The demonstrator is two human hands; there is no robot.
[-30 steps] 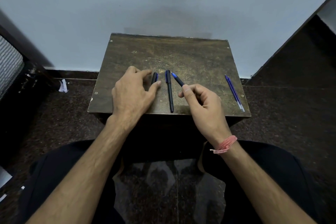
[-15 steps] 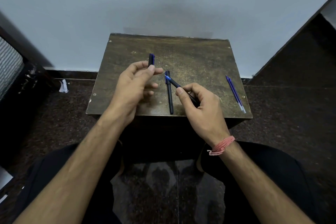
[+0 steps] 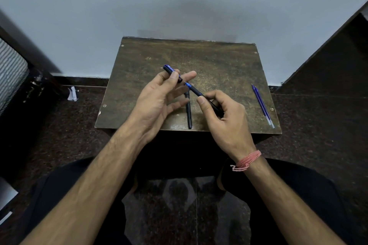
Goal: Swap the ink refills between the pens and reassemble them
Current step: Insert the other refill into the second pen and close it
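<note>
My left hand (image 3: 159, 97) pinches a dark pen cap (image 3: 171, 72) with blue print between thumb and forefinger, raised above the small wooden table (image 3: 219, 69). My right hand (image 3: 223, 117) grips a dark pen (image 3: 196, 91) whose blue tip points up-left at the cap's open end; a small gap separates them. A second dark pen (image 3: 188, 113) lies on the table below my hands, pointing towards me. Two blue refills (image 3: 262, 104) lie side by side near the table's right edge.
The table stands against a pale wall, with dark speckled floor on both sides. A scrap of white paper (image 3: 72, 93) lies on the floor at the left. My knees in dark trousers are under the near table edge.
My left hand picked the cap up from the table and turned it sideways. My right hand lifted its pen and brought the tip up to the cap.
</note>
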